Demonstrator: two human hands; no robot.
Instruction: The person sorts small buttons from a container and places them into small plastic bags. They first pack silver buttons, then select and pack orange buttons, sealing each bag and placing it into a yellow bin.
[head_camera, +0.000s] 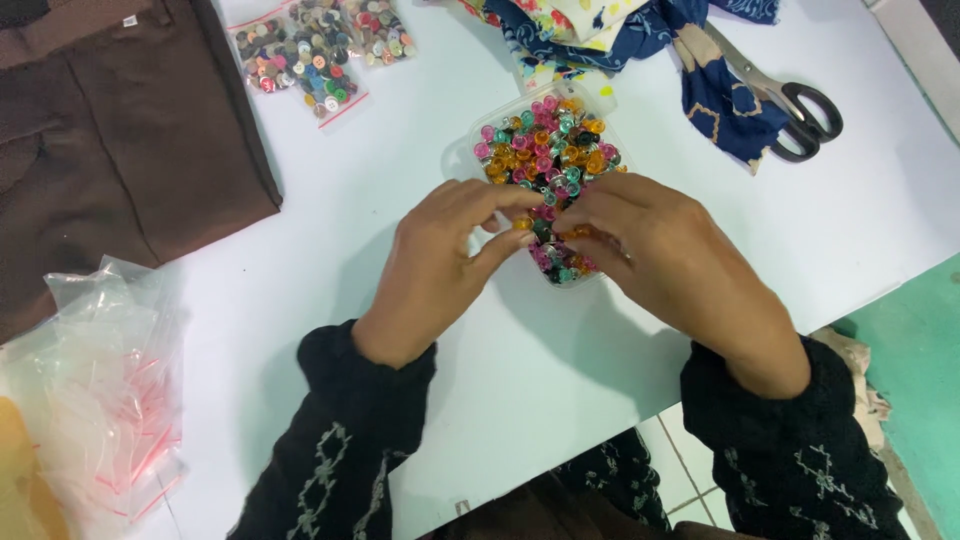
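Two bare hands, left hand (440, 255) and right hand (655, 250), no gloves. Above each wrist, a black sleeve of nubbly, textured knit, snug at the cuff. Further up from the hands, pale grey embroidered stitching in looping, diamond-like motifs along both forearms. Possibly a thin ring on one right finger, too blurred to confirm.

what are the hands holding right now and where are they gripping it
Both hands, left and right, pinch small beads over the tub; the left fingertips grip an orange bead by its sides. The right's hold is hidden.
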